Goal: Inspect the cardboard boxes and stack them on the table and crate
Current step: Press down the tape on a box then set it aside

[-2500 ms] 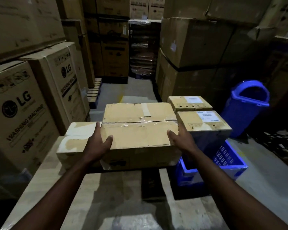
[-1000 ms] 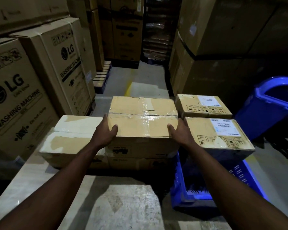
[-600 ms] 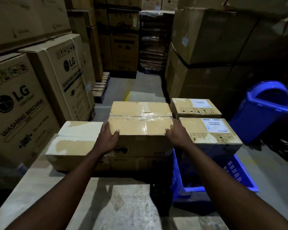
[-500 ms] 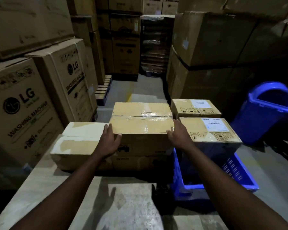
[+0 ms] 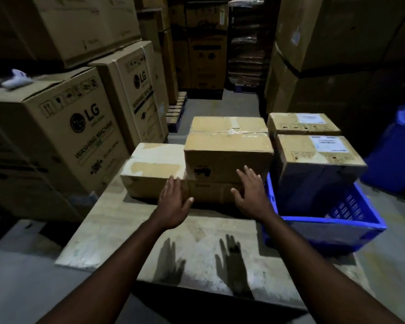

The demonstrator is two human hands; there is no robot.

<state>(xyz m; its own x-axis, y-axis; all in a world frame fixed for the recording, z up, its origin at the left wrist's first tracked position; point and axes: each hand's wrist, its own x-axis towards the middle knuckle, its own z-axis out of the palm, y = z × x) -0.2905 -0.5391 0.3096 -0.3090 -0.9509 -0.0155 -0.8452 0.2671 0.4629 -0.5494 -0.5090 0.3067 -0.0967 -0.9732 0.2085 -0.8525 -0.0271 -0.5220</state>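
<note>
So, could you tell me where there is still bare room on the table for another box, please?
The near half of the table, from the box stack back to its front edge, is bare under the left hand and right hand. The far end is crowded, and boxes fill most of the blue crate.

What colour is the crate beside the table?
The crate is bright blue, seen in the head view.

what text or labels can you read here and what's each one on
"LG" and "WASHING MACHINE": near big carton on the left.
"LG": the carton behind it; its vertical print is blurred.
White labels on the two boxes in the blue crate: too small to read.
Dark mark on the top stacked box: unreadable.
</note>
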